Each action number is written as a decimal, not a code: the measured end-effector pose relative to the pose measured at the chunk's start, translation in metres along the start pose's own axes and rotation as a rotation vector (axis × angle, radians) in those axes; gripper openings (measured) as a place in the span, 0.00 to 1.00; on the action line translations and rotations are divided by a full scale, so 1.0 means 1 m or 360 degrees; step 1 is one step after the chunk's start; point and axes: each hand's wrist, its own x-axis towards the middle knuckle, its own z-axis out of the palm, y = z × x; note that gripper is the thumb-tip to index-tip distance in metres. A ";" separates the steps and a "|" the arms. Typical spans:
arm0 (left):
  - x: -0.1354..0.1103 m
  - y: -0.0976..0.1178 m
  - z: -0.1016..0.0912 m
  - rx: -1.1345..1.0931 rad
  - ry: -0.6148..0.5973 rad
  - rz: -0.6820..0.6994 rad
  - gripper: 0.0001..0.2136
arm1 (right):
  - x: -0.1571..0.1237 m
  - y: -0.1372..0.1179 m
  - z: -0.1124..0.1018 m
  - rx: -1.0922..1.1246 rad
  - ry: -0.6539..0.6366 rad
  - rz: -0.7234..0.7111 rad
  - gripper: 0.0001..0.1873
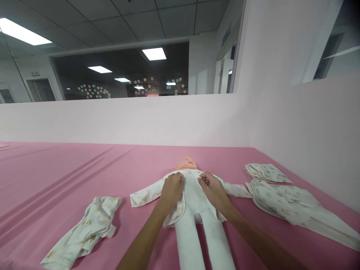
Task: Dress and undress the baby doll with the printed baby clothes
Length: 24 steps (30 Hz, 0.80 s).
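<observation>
A baby doll (pixel 194 210) with a white body lies on its back, its head (pixel 187 163) farthest from me. It wears a white baby jacket (pixel 177 214) with small yellow prints, open down the front, sleeves spread to both sides. My left hand (pixel 172 186) is closed on the jacket's left front edge, near the chest. Across from it, my right hand (pixel 212 190) pinches the right front edge with curled fingers. Both hands rest close over the doll's upper body and partly cover the jacket.
Matching printed baby trousers (pixel 87 232) lie crumpled at the left. On the right are a folded printed garment (pixel 266 172) and a longer printed garment (pixel 298 206). A pink sheet (pixel 70 176) covers the surface. White walls (pixel 126 120) border its back and right side.
</observation>
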 end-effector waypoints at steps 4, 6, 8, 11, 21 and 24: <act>-0.002 -0.001 -0.002 0.0054 -0.0023 -0.0050 0.09 | -0.003 -0.001 0.001 -0.0005 -0.0017 0.0013 0.10; -0.004 -0.001 -0.004 0.0098 -0.0050 -0.0084 0.07 | -0.004 -0.002 0.001 0.0007 -0.0018 0.0015 0.10; -0.005 -0.002 -0.005 0.0150 -0.0071 -0.0101 0.07 | -0.004 -0.002 0.002 0.0021 -0.0017 0.0014 0.10; -0.005 -0.002 -0.005 0.0223 -0.0056 -0.0083 0.08 | -0.003 0.001 0.003 0.0017 -0.0004 0.0022 0.10; -0.010 0.002 -0.005 0.0451 0.0154 0.0119 0.12 | 0.006 -0.005 0.010 0.0085 0.0022 0.0079 0.11; -0.011 0.001 -0.001 0.0489 0.0177 0.0119 0.13 | 0.006 -0.010 0.014 0.0150 0.0098 0.0088 0.11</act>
